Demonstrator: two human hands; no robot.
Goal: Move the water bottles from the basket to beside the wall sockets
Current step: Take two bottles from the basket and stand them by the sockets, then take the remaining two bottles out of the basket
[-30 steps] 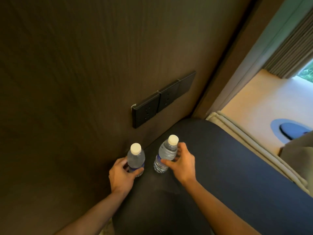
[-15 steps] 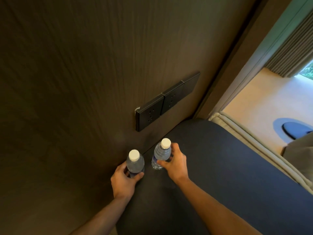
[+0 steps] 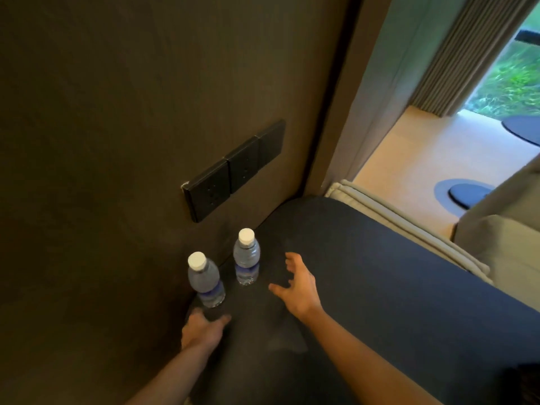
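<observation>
**Two bottles standing below the sockets, both hands off**

Near bottle [image 3: 205,280]: upright on the dark surface [image 3: 365,287], white cap on, clear body with a blue label band. It stands close against the dark wood-grain wall panel [image 3: 117,141], below and slightly left of the wall sockets [image 3: 233,171].

Far bottle [image 3: 246,257]: upright, same make, white cap on. It stands just beside the near bottle, a small gap between them, directly below the socket row and near the wall.

Wall sockets: three dark square plates in a row, mounted on the panel above the bottles.

Left hand [image 3: 201,331]: rests low on the dark surface just in front of the near bottle. Fingers loosely spread, holding nothing. Whether the fingertips touch the bottle base cannot be told; the grip is not closed around it.

Right hand [image 3: 298,287]: to the right of the far bottle, clear of it, fingers splayed apart and empty, palm turned toward the bottle.

Surroundings: a pale piped cushion edge [image 3: 409,223] borders the dark surface on the right. Beyond it lies a light floor [image 3: 423,159] and a grey curtain [image 3: 455,54] beside a window showing greenery.
</observation>
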